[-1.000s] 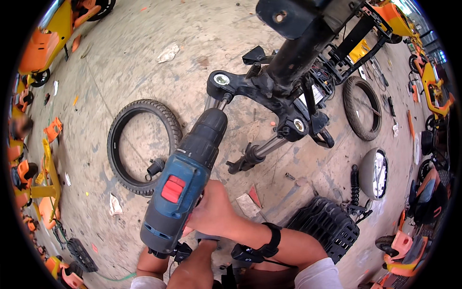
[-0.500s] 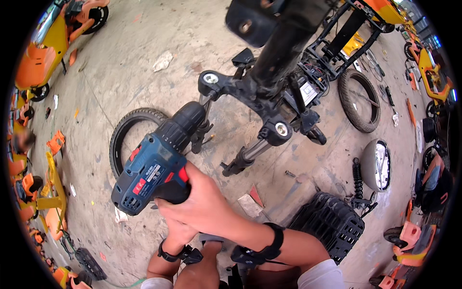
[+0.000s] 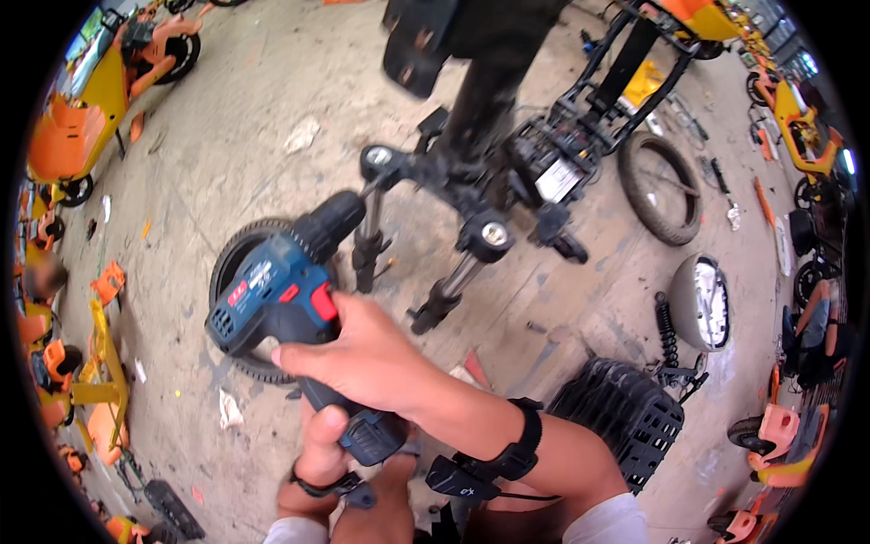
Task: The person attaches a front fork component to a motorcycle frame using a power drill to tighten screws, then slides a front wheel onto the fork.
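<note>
My right hand (image 3: 376,354) is closed round the grip of a blue and black cordless drill (image 3: 272,276), whose red trigger shows above my fingers. At the drill's battery base is my left hand (image 3: 322,449), its thumb against the base and its other fingers mostly hidden. The black chuck (image 3: 337,218) points up and right toward the left end of a black front fork clamp (image 3: 435,186). Whether the tip touches the clamp, I cannot tell. Silver bolts sit at the clamp's left end (image 3: 381,157) and right end (image 3: 494,235). Two fork legs slant down below.
Behind the drill lies a tyre (image 3: 263,370); another tyre (image 3: 660,186) lies right of the black frame (image 3: 598,109). A grey headlight-like shell (image 3: 700,304), a coil spring (image 3: 667,331) and a black slatted plastic panel (image 3: 616,408) are at right. Orange-yellow scooters (image 3: 77,136) line the sides.
The drill has turned, bringing its grip and battery base into sight. My left thumb now shows beside the base. The fork has shifted left and slightly down in view.
</note>
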`<state>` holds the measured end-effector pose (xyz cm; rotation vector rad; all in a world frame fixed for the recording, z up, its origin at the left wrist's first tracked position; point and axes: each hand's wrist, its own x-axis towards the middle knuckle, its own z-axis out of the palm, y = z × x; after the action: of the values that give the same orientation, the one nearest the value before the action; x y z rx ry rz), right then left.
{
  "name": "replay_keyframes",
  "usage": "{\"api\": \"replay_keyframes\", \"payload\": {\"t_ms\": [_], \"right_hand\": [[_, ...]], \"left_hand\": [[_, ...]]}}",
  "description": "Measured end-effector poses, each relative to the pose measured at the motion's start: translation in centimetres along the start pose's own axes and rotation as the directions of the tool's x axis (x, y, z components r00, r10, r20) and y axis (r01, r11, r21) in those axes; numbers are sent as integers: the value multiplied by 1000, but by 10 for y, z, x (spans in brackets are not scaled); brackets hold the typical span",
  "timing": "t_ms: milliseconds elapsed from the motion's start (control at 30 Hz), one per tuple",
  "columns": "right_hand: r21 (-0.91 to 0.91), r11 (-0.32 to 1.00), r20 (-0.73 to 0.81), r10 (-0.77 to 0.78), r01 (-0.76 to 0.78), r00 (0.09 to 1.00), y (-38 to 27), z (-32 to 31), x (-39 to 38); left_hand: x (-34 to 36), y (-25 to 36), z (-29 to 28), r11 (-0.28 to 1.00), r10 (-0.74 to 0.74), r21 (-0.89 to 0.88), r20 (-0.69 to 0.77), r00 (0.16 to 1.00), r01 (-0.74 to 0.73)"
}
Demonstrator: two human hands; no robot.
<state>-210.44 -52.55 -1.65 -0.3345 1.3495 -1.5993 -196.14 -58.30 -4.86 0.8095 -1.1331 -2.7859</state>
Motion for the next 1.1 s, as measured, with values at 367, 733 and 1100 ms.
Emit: {"api": "replay_keyframes", "payload": {"t_ms": [367,733,1100], "right_hand": [[-244,969,-92,8,-31,996,-6,21,-27],[-110,994,219,-3,28,976,62,-28,-51],[448,859,410,49,-248,911,75,-48,-113]], "left_hand": [[5,1,-87,785,87,607,94,992,-126],[1,-131,-263,359,434,922,-304,848,147],[-49,-153,-291,52,-37,952,-301,953,303]]}}
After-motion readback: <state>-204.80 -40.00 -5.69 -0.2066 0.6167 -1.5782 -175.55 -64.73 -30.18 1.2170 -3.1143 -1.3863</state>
